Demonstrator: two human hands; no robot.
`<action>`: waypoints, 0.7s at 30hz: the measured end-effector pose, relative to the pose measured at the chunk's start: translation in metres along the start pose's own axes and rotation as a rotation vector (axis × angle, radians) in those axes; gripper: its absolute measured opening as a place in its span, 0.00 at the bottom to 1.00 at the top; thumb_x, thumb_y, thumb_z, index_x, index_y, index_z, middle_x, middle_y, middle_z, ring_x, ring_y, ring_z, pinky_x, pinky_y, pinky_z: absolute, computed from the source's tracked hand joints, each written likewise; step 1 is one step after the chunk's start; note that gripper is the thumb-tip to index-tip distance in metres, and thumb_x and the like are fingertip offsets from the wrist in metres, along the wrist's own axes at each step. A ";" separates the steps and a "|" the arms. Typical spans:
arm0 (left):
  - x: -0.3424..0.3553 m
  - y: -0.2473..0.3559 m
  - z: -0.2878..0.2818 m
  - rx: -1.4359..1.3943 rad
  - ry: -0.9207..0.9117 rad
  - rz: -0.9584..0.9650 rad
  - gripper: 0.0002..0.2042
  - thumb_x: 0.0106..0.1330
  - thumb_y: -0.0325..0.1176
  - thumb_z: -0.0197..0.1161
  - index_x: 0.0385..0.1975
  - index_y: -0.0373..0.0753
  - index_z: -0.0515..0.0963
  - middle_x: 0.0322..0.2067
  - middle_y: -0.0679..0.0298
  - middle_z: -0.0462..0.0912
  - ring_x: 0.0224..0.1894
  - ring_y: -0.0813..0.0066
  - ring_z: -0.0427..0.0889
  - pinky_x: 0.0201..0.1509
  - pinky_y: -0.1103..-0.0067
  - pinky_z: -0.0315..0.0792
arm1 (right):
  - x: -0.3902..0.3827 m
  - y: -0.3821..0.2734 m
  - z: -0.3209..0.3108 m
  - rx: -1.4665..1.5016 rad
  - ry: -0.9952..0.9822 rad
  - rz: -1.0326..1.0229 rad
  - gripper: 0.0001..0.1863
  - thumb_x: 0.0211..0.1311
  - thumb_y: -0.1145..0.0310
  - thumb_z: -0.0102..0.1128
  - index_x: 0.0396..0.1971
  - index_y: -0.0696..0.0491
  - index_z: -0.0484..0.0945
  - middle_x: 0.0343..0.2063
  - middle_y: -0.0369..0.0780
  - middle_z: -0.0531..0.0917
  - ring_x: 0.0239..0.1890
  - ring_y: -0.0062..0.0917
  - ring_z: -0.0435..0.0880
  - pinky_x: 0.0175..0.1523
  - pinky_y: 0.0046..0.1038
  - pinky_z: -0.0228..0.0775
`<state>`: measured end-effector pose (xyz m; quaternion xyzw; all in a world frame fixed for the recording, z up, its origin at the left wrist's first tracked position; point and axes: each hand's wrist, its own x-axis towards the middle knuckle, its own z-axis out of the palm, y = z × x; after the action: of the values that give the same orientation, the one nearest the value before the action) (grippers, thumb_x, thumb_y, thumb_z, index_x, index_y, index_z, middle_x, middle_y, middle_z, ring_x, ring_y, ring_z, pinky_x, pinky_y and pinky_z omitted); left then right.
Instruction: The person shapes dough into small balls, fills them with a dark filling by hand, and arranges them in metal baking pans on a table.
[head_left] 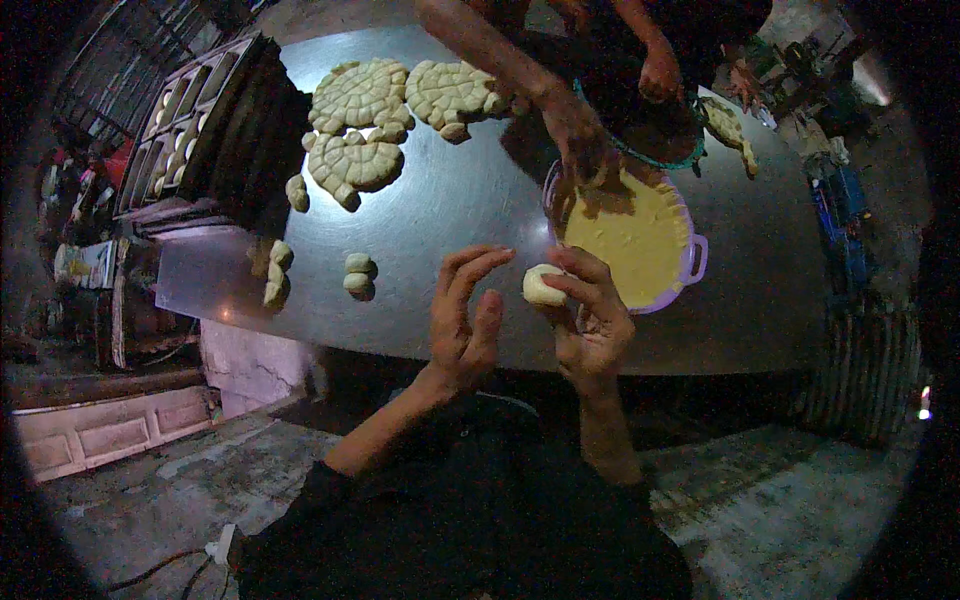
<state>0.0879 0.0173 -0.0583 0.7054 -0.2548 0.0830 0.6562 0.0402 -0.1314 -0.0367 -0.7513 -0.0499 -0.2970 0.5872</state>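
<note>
My right hand [597,315] pinches a pale dough ball [543,287] between thumb and fingers, above the near part of the metal table [440,205]. Facing it, my left hand [465,315] is open and empty, fingers stretched and a small gap away from the ball. Just beyond my right hand stands a purple-rimmed basin [686,217] holding a soft yellow mass [630,240]. To the left of my hands, two small dough pieces [358,275] sit together, and a short row of dough pieces [278,272] lies farther left.
Clusters of dough pieces [358,95] cover the far left of the table. A stack of trays [185,125] stands at the left edge. Across from me, another person's hand [580,135] reaches into the basin. A teal-rimmed container [655,165] is behind it.
</note>
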 end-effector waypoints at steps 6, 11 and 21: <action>0.061 -0.006 0.023 -0.229 -0.057 0.744 0.25 0.70 0.54 0.52 0.46 0.33 0.77 0.40 0.52 0.79 0.45 0.57 0.79 0.52 0.65 0.72 | 0.003 -0.003 0.003 0.615 0.061 0.508 0.24 0.53 0.77 0.69 0.52 0.61 0.74 0.37 0.35 0.80 0.38 0.20 0.79 0.47 0.22 0.73; 0.077 -0.023 0.055 -0.797 0.015 0.629 0.24 0.65 0.52 0.62 0.38 0.32 0.77 0.25 0.57 0.80 0.29 0.62 0.82 0.34 0.71 0.78 | 0.032 -0.008 0.024 0.545 0.023 0.351 0.37 0.55 0.72 0.70 0.63 0.59 0.62 0.37 0.32 0.77 0.36 0.16 0.75 0.45 0.19 0.70; 0.139 -0.111 0.053 -0.872 -0.184 -0.305 0.56 0.50 0.53 0.76 0.72 0.43 0.42 0.66 0.57 0.52 0.64 0.61 0.63 0.66 0.69 0.63 | 0.167 0.080 0.013 0.524 0.217 0.590 0.31 0.61 0.73 0.62 0.64 0.54 0.64 0.49 0.43 0.80 0.49 0.29 0.80 0.53 0.28 0.74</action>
<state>0.2474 -0.0673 -0.1006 0.3979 -0.2166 -0.1918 0.8706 0.2153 -0.1896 -0.0223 -0.5227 0.1559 -0.1705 0.8206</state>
